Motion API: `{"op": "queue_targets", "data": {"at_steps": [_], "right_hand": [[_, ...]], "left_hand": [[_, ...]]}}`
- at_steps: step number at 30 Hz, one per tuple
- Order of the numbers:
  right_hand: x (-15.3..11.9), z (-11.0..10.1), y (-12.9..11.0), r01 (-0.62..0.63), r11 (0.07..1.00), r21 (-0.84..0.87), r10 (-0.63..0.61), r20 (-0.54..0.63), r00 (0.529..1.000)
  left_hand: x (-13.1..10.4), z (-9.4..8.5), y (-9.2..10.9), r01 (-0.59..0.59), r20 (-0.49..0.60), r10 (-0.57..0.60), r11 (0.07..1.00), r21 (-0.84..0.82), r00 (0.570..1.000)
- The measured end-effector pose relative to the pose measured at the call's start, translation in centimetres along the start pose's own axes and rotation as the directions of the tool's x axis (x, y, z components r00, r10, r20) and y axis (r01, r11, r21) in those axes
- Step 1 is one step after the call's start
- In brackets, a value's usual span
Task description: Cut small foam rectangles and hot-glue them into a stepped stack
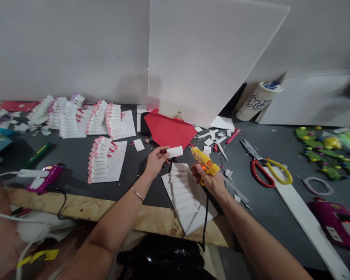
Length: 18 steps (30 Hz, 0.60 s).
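Note:
Pinched in my left hand (pixel 158 160) is a small white rectangular piece (pixel 175 151), held in front of the red sheet (pixel 173 130). My right hand (pixel 205 178) is wrapped round a yellow glue gun (pixel 204 160) with a glowing orange-red light. Its nozzle points up and left, a little apart from the white piece. Below both hands lies a white sheet (pixel 196 219) bearing a stack of overlapping white strips (pixel 183 190). A black cable hangs down from the gun. A small white card (pixel 139 145) rests left of my left hand.
White fan-like pieces with pink edges (pixel 99 159) stand at the left. Scissors (pixel 261 161), a white strip (pixel 306 221), a purple device (pixel 335 221) and green decorations (pixel 317 151) are on the right. A cup (pixel 255 102) stands behind. Another person's arm shows at the lower left.

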State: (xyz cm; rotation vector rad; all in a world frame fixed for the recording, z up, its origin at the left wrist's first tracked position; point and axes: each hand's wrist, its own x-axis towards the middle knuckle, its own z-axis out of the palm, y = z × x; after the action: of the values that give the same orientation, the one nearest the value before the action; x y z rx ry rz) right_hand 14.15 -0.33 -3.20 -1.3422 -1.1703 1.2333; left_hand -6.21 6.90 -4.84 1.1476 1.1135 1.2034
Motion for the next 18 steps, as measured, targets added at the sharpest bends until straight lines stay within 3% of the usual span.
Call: {"op": "queue_targets", "data": {"at_steps": [8, 18], "right_hand": [[-1.1, 0.0, 1.1, 0.048, 0.997, -0.056, -0.043, 0.095, 0.995], [-1.0, 0.0, 1.4, 0.047, 0.999, -0.024, -0.043, 0.128, 0.991]], "left_hand": [[-0.2, 0.2, -0.3, -0.002, 0.023, 0.003, 0.999, -0.040, 1.000], [-0.4, 0.5, 0.3, 0.003, 0.023, -0.002, 1.000, -0.026, 1.000]]}}
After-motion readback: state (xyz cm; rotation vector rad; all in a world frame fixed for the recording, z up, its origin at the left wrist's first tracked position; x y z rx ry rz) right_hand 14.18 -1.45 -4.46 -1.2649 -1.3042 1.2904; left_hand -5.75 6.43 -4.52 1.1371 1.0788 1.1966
